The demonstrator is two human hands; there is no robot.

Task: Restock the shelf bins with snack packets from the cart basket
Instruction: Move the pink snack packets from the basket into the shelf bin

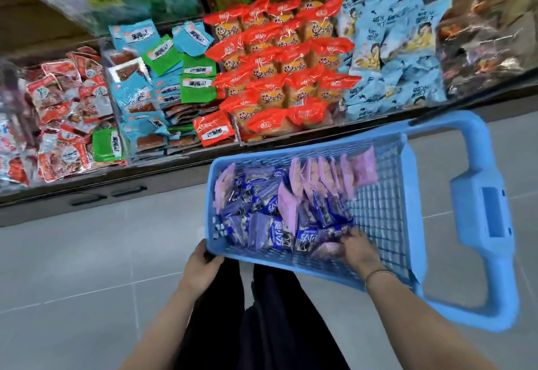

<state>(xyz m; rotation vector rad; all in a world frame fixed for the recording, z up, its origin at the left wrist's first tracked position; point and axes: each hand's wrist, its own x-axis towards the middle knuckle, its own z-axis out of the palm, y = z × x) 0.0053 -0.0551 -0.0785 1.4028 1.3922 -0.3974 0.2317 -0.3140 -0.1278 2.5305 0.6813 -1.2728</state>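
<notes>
The print on every packet we can see is in Chinese characters, too smeared for us to read. The dark blue packets (276, 233) just left of our right hand (359, 249) carry bold white characters. The pink packets (320, 177) standing in a row beyond that hand show no writing we can make out. Further ahead of both hands, the shelf bins hold orange packets (279, 64) with large dark characters on a yellow panel. To their left are green and teal packets (166, 58) with white label strips, and to their right pale blue packets (393, 49) with a cartoon figure.

Our left hand (203, 265) grips the near left corner of the blue basket (387, 215), with the fingers wrapped over its rim. Our right hand reaches inside the basket at its near side, fingers bent down onto a single pink packet (329, 249), which it holds against the mesh floor. A thin bracelet (378, 275) circles that wrist. The basket's handle (489, 215) sticks out to the right of the right hand
</notes>
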